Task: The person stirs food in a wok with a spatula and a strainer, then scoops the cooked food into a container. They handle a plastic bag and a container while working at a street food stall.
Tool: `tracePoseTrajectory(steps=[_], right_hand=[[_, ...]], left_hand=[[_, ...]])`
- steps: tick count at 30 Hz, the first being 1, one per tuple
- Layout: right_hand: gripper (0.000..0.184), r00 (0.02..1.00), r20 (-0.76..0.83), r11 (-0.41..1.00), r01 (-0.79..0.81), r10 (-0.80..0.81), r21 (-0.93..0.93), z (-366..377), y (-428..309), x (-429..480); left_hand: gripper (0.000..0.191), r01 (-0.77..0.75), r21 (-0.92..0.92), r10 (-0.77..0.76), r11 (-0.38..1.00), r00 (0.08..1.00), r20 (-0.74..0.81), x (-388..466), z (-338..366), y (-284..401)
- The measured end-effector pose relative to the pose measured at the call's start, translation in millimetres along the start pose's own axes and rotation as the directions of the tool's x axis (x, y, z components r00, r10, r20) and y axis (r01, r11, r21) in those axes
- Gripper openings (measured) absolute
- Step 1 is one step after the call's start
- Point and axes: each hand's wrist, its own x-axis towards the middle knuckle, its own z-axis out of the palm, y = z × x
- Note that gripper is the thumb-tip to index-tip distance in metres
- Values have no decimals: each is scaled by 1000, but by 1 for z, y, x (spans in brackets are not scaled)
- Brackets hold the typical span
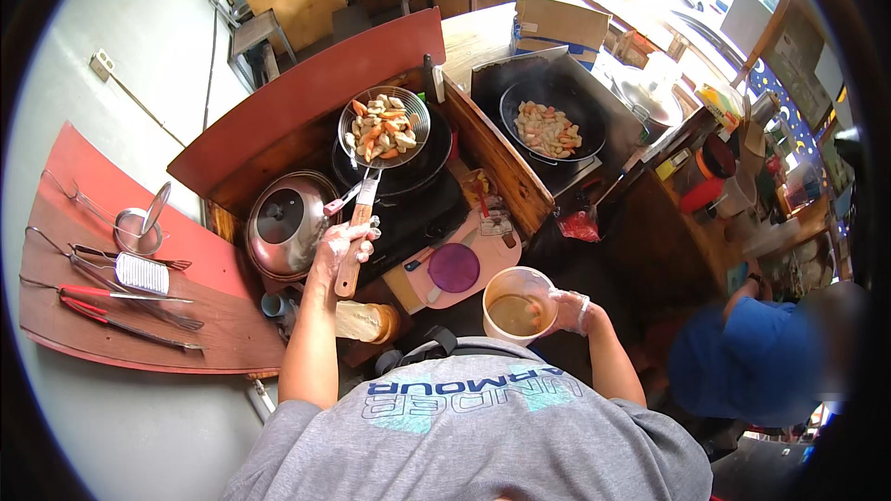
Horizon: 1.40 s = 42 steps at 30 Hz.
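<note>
My left hand grips the wooden handle of a wire skimmer. Light and orange chunks of food fill the skimmer's bowl, which is held above a black pan on the stove. Close to my body, my right hand grasps a pale plastic tub by its side. Some cloudy brown liquid lies in the tub, with a few orange bits. In front of the tub, a purple round lid rests on a pink cutting board, beside a knife.
A lidded pot stands left of the stove. Beyond a wooden divider, a wok holds similar chunks. Tongs, a grater and strainers hang on a red board. At right is another person in blue.
</note>
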Motion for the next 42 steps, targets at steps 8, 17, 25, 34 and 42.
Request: tracePoseTrajectory(steps=[8, 17, 25, 34, 42], right_hand=[[82, 987, -65, 647, 147, -149, 748, 10, -61, 15], [72, 965, -196, 673, 262, -174, 692, 0, -156, 87], [80, 910, -411, 697, 325, -48, 639, -3, -248, 119], [83, 892, -445, 703, 369, -84, 608, -37, -280, 155], [79, 902, -405, 769, 363, -149, 526, -54, -308, 165]], left_hand=[[27, 12, -42, -11, 999, 1000, 14, 4, -9, -13], [17, -73, -67, 70, 995, 996, -50, 6, -15, -14], [16, -91, -58, 84, 994, 991, -106, -1, -10, -9], [23, -106, -103, 95, 989, 989, -114, -2, 6, -9], [20, -127, -137, 101, 982, 978, -183, -7, 26, -17]])
